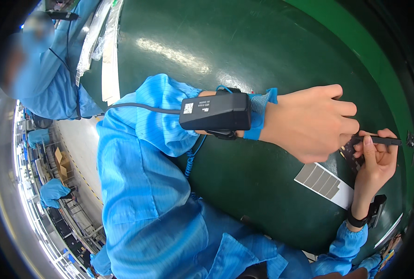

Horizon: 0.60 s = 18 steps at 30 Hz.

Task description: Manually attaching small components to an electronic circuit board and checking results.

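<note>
My right hand [378, 160] holds a slim black bar [386, 140] between thumb and fingers at the right side of the green table. My left hand [311, 123] reaches across from the left, back of the hand up, with its fingers curled toward the bar's left end. Its fingertips are hidden, so what they pinch does not show. Beneath the hands is a dark piece with small gold-coloured spots [349, 156], mostly covered. Close below lies a white backing sheet [344, 197] bearing a row of grey rectangular stickers [317, 180].
A black box [215, 112] with a cable is strapped on my left wrist, beside a blue band [258, 116]. Long white strips [110, 56] and clear plastic lie at the table's far left. Another person in blue [53, 93] is beside them. An open carton [63, 163] stands beyond.
</note>
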Tool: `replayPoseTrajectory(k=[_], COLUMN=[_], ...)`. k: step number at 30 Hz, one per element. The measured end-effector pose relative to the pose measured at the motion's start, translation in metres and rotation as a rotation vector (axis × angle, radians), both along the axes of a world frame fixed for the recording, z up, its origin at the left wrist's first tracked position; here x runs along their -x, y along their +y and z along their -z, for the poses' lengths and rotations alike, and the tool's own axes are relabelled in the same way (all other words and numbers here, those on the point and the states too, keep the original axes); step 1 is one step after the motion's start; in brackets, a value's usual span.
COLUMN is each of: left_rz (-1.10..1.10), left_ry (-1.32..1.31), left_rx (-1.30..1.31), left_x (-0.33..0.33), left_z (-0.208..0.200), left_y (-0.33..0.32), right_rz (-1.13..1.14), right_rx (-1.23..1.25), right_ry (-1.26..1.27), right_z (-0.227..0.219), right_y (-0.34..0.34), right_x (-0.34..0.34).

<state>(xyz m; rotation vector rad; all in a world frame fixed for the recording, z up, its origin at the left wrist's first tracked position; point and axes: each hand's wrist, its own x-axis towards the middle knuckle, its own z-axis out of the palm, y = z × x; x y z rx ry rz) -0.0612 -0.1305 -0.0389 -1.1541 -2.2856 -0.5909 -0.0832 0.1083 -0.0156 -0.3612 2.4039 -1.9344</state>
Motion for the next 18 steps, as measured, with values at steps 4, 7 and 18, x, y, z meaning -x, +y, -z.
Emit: replayPoseTrajectory(k=[4,7,18], left_rz=[0.021,0.033,0.15], left_ry=[0.063,0.058,-0.134], left_rx=[0.095,0.086,0.001], left_x=[0.001,-0.002,-0.072], left_z=[-0.008,-0.003,0.002], left_y=[0.006,0.0,0.05], right_rz=[0.129,0.097,-0.083], right_rx=[-0.079,-0.051,-0.041], right_ry=[0.246,0.148,-0.109], right_z=[-0.012,-0.01,0.002], right_y=[0.02,0.056,0.068], right_x=[-0.019,-0.039,-0.071])
